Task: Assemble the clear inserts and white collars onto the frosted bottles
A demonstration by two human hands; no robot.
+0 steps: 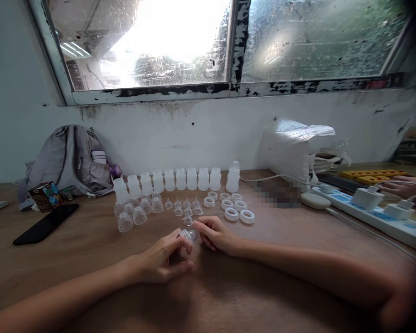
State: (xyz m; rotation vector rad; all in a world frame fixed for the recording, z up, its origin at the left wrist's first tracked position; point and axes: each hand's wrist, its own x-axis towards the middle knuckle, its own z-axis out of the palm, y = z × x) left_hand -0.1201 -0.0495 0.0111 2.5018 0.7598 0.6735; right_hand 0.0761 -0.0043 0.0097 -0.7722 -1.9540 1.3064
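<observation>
My left hand (pixel 169 259) is closed on a translucent collar ring (pixel 184 234), its thumb held apart below. A clear bottle nipple (pixel 193 234) pokes out of the ring towards the right. At the nipple's tip, the fingers of my right hand (pixel 217 235) are pinched together. Just beyond the hands stand several loose nipples (pixel 187 220). To their right lie several white collar rings (pixel 231 214); to their left, several clear dome caps (pixel 125 222). Behind runs a row of frosted baby bottles (pixel 192 179), with one capped bottle (pixel 233 177) at its right end.
On the left are a grey backpack (pixel 69 162), a small box (pixel 45 196) and a black phone (pixel 46 224). A power strip (pixel 377 215) with plugs and cables lies right, near a round pale disc (pixel 315 200). Another person's hand (pixel 405 187) shows at the far right.
</observation>
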